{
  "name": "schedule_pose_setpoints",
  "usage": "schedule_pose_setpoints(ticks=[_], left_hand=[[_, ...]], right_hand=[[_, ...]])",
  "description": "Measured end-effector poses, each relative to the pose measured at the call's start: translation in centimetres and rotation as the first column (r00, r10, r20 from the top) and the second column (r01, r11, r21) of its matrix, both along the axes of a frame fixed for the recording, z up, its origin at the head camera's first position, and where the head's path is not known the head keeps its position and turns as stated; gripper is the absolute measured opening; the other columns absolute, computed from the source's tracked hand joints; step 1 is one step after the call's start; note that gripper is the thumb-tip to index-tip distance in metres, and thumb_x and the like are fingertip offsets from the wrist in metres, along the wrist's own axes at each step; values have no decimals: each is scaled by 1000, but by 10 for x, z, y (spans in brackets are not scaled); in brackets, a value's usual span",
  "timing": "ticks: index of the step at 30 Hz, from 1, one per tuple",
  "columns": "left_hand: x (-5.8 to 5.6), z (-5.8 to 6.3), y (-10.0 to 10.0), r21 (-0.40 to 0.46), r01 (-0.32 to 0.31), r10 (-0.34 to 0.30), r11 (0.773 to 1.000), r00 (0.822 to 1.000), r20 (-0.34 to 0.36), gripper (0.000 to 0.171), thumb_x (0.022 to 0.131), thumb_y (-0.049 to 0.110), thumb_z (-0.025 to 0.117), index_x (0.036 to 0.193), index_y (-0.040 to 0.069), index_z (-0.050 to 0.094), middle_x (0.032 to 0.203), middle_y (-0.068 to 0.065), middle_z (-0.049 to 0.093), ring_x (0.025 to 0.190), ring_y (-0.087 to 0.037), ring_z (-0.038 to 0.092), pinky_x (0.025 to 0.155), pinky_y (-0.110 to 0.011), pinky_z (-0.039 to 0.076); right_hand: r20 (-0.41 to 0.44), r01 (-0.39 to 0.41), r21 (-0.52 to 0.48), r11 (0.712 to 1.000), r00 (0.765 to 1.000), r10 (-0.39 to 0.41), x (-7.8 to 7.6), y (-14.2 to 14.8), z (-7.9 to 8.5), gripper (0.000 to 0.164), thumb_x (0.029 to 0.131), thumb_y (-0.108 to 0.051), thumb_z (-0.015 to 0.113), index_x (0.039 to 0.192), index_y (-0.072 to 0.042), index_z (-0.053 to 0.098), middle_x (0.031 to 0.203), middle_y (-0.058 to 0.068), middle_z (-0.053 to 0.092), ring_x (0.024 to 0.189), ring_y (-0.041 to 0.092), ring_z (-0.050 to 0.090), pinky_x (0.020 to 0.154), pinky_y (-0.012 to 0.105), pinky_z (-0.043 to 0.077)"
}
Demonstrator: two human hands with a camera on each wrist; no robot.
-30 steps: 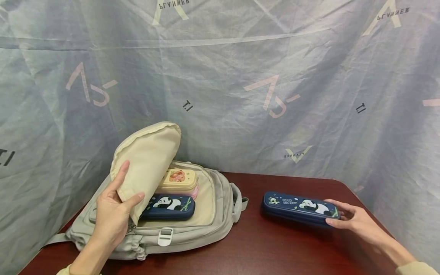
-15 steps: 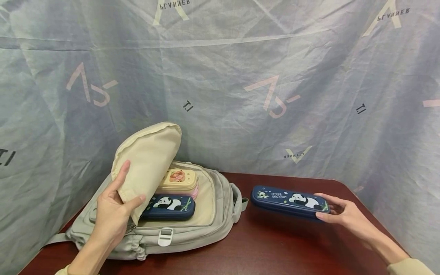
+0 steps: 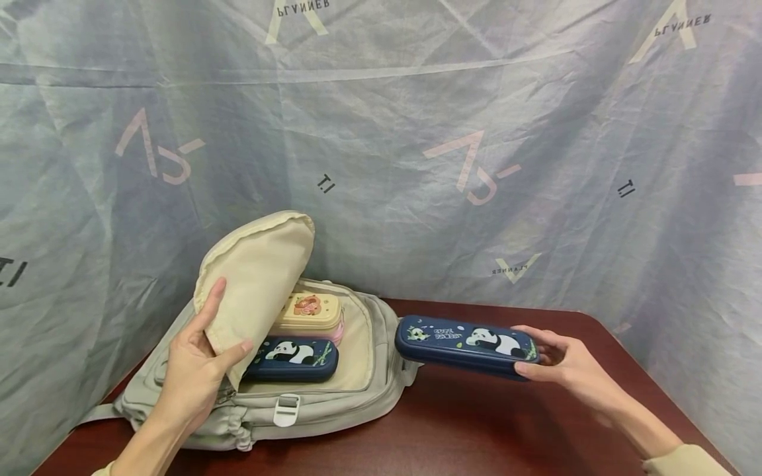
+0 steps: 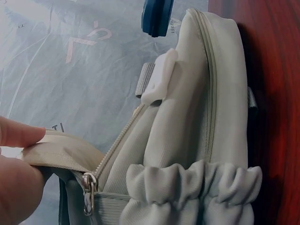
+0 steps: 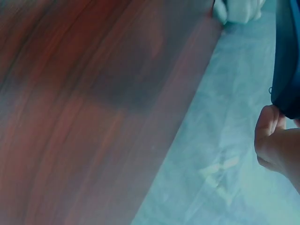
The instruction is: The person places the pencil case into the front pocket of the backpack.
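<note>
My left hand (image 3: 199, 357) pinches the edge of the cream-lined flap (image 3: 253, 284) of a pale grey backpack (image 3: 333, 420) and holds it lifted. Inside the opening lie a navy panda pencil case (image 3: 294, 360), a yellow pencil case (image 3: 306, 312) and, under the yellow one, something pink (image 3: 336, 332). The flap covers their left ends. By its right end, my right hand (image 3: 565, 360) grips a second navy panda pencil case (image 3: 464, 347), raised above the table, its far end over the backpack's right edge. In the left wrist view that raised case (image 4: 157, 18) shows above the bag.
The backpack lies flat on a dark red wooden table (image 3: 476, 423). A white buckle (image 3: 286, 410) sits on its near side and a metal zipper pull (image 4: 89, 187) hangs by the flap. A grey printed cloth (image 3: 381, 165) stands behind and at both sides.
My right hand has carried the navy pencil case leftward, from over the table to the backpack's right edge. My left hand and the flap have hardly moved.
</note>
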State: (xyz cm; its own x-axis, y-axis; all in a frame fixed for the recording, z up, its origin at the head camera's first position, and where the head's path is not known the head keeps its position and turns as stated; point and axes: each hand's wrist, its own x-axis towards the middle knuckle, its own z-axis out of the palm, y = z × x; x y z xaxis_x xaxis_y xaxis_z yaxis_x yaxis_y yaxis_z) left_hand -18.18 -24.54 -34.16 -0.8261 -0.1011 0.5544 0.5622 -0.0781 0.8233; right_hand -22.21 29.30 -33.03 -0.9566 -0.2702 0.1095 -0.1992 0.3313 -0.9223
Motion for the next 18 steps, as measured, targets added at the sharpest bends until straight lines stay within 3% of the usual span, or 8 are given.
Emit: schedule_pose_setpoints(ticks=[8, 18], left_hand=[[2, 0, 1, 19, -12, 12, 1000, 1000, 5, 100, 86, -32, 58, 168, 20, 32, 176, -3, 10, 157, -23, 21, 105, -16, 47], [3, 2, 3, 33, -27, 27, 999, 1000, 8, 99, 86, -32, 58, 167, 20, 34, 176, -2, 10, 158, -22, 17, 104, -15, 47]], right_hand=[[41, 2, -17, 1000, 999, -2, -3, -34, 3, 73, 92, -16, 83, 156, -6, 51, 139, 21, 52, 109, 27, 69, 87, 37, 60], [44, -46, -55, 997, 998, 48, -11, -66, 2, 70, 89, -15, 85, 152, -6, 56, 139, 22, 51, 107, 29, 69, 86, 36, 61]])
